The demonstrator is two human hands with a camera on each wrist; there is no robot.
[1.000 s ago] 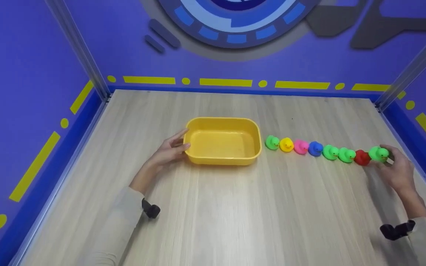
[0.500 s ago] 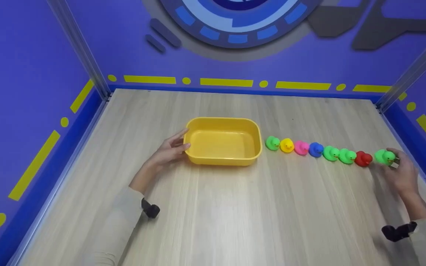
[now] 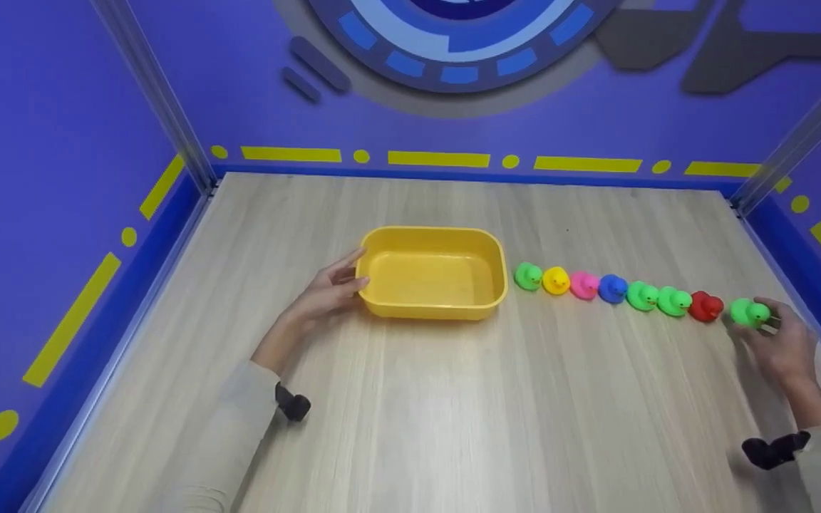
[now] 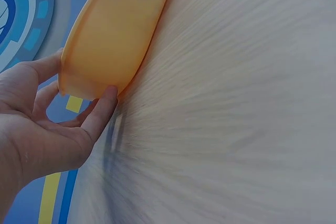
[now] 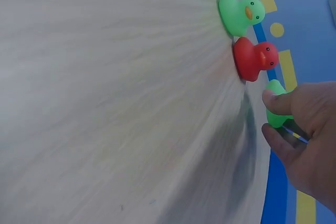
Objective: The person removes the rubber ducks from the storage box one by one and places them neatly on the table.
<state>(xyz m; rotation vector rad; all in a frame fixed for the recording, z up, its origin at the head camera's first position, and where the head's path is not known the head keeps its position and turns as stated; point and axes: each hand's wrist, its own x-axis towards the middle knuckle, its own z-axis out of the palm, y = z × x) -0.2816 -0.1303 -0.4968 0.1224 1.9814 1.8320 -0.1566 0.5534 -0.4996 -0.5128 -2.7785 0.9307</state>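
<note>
My left hand (image 3: 328, 293) grips the left end of a yellow plastic bin (image 3: 432, 312), its digits at the rim and end wall. In the left wrist view the bin's side wall (image 4: 118, 30) rises from between thumb and fingers. Over at the right, my right hand (image 3: 781, 342) pinches a green rubber duck (image 3: 747, 312) between thumb and fingers. A small gap separates that duck from a red rubber duck (image 3: 704, 306). In the right wrist view the thumb and fingers partly hide the held duck (image 5: 275, 116).
Several more rubber ducks run leftward from the red one: green, blue (image 3: 613, 288), pink (image 3: 584, 285), yellow (image 3: 556, 281), and a green one (image 3: 527, 276) beside the bin. They stand on a wooden table (image 3: 453, 413) bounded by blue panels (image 3: 467, 135).
My right hand has moved right and slightly toward me with the green duck, opening a gap from the red duck. My left hand and the bin have stayed in place.
</note>
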